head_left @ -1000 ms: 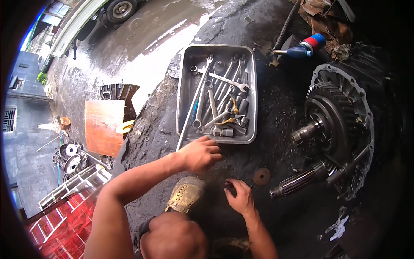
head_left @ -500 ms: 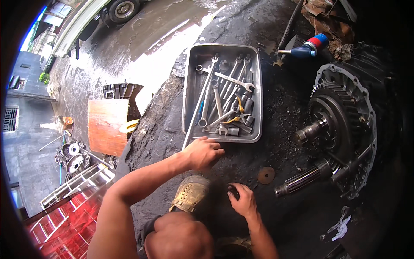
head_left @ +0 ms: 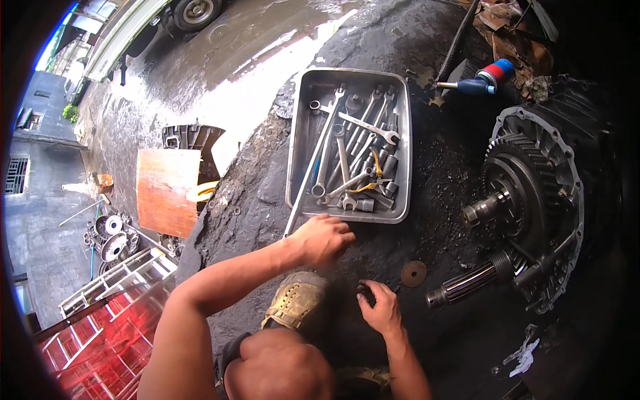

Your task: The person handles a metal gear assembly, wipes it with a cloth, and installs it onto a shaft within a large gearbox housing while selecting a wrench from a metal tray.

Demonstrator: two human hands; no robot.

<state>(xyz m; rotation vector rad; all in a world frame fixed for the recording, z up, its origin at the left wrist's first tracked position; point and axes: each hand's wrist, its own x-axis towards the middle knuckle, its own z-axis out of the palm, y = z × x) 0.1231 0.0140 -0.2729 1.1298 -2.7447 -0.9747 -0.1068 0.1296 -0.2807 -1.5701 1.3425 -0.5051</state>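
Observation:
My left hand [head_left: 323,240] hovers just below the near rim of a metal tray [head_left: 291,143], fingers curled in; whether they hold anything is hidden. Inside the tray lie several combination wrenches [head_left: 368,125], sockets [head_left: 390,165] and yellow-handled pliers [head_left: 375,162]. A long steel bar [head_left: 308,180] leans over the tray's near left edge, its lower end close to my left wrist. Farther right and nearer to me, my right hand [head_left: 380,308] has bent, blackened fingers with the thumb apart, and nothing distinct shows between them. Beside it a flat round washer [head_left: 413,273] rests on the dark ground.
At right stands an opened gearbox [head_left: 573,200] with a large gear [head_left: 517,177] and a splined shaft [head_left: 467,281] jutting toward me. A blue and red torch [head_left: 490,77] lies behind it. My shoe [head_left: 297,299] is between my hands. An orange-brown board [head_left: 168,193] is at left.
The view has shifted slightly, so the tray and gearbox sit a bit farther right. My left hand has edged slightly right; my right hand keeps nearly the same pose.

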